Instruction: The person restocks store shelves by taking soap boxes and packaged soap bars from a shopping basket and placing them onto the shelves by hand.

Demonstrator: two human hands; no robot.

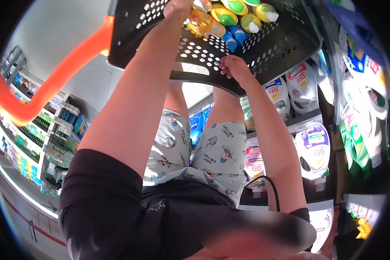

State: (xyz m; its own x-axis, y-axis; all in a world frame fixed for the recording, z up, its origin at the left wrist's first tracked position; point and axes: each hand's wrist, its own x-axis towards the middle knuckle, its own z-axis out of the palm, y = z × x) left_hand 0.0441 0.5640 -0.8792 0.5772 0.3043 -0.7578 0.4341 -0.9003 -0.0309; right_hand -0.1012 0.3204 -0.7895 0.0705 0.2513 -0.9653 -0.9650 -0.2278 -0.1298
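Note:
A black perforated shopping basket (pixel 286 58) spans the top of the view. Inside lie several yellow bottles (pixel 225 15) with green parts, an orange see-through bottle (pixel 199 22) and blue-capped bottles (pixel 230 41). My left hand (pixel 177 8) is at the top, beside the orange bottle; its fingers are mostly hidden, so its grip cannot be made out. Over the basket's near side is my right hand (pixel 235 68), fingers loosely bent and apart, with nothing visible in them. It is close to the rim and the oval grip hole.
An orange curved handle (pixel 69 71) sticks out left of the basket. Shelves with large white detergent bottles (pixel 313 149) stand close on my right, with green bottles (pixel 355 136) farther right. More stocked shelves (pixel 39 138) curve along the left beyond the pale floor (pixel 89 89).

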